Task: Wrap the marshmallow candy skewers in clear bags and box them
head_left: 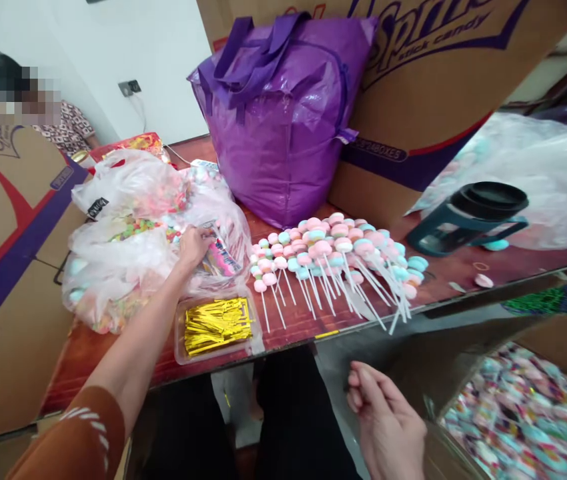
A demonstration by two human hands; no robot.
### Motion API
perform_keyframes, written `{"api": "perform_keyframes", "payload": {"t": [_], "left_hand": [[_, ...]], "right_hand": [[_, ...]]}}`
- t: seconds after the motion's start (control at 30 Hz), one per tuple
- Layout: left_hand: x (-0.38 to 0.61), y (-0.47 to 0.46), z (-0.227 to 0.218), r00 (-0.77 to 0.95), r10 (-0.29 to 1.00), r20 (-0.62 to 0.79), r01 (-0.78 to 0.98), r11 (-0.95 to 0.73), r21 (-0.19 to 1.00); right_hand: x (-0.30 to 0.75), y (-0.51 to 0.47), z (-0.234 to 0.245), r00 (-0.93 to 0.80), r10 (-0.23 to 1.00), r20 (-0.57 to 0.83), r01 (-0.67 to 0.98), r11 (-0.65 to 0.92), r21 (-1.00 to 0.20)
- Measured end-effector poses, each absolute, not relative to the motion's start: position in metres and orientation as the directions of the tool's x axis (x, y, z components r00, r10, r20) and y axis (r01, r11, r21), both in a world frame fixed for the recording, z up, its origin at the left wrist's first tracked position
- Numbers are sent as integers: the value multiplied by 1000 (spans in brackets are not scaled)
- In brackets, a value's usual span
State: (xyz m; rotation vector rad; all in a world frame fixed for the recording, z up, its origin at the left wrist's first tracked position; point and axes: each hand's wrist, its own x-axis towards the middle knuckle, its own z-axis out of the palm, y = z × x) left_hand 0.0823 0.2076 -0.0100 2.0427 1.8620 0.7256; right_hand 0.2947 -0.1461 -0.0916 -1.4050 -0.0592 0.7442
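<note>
My left hand [195, 247] reaches over the table with its fingers closed at the top edge of a printed plastic wrapper [224, 257], which lies among clear plastic bags. My right hand [388, 420] hangs in front of the table edge, fingers curled and thumb pressed against them, with nothing visible in it. Between the hands, marshmallow lollipops [321, 250] in pink, blue and white lie in a heap, their white sticks pointing toward me. A clear plastic tray [180, 340] of gold twist ties [216, 327] sits near the front edge, just below my left forearm.
Bags of colourful sweets [113, 267] cover the table's left. Behind stand a purple bag [283, 127] and a large carton [443, 80]. A dark teal mug [446, 223] lies tilted at right. Below, an open box holds wrapped candies [523, 413]. Another person [71, 127] is at back left.
</note>
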Motion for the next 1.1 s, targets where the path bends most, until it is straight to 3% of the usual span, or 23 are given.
{"api": "perform_keyframes", "payload": {"t": [0.1, 0.23, 0.33, 0.43, 0.5, 0.57, 0.63, 0.73, 0.83, 0.9, 1.1], "left_hand": [[80, 214, -13, -6, 987, 159, 834, -82, 545], [78, 203, -5, -49, 981, 190, 789, -79, 610], [87, 170, 5, -45, 971, 236, 714, -134, 687], [101, 114, 14, -1, 953, 304, 499, -263, 826], [110, 74, 18, 35, 922, 385, 389, -368, 844], [115, 39, 20, 32, 926, 377, 292, -370, 882], [116, 16, 18, -52, 948, 313, 159, -302, 940], [109, -1, 10, -174, 983, 49, -183, -82, 980], [98, -5, 5, -16, 972, -236, -490, 198, 849], [90, -5, 6, 97, 953, -288, -571, 290, 768], [78, 3, 14, 44, 953, -301, -597, 267, 756]], "right_hand": [[280, -140, -78, 752, 571, -328, -348, -78, -934], [261, -141, -57, 726, 667, -168, -86, -154, -984], [241, -129, -34, 610, 791, -44, 34, -82, -996], [215, -95, -9, 519, 855, -14, -72, 27, -997], [198, -65, 3, 510, 860, -9, -172, 91, -981], [183, -39, 6, 551, 834, -4, -245, 157, -957], [173, -22, 3, 590, 807, -30, -303, 187, -935], [164, -14, -7, 612, 786, -87, -355, 174, -919], [165, -20, -13, 577, 813, -77, -356, 166, -920], [168, -24, -13, 543, 839, -30, -283, 150, -947], [174, -31, -8, 476, 879, 35, -115, 101, -988]]}}
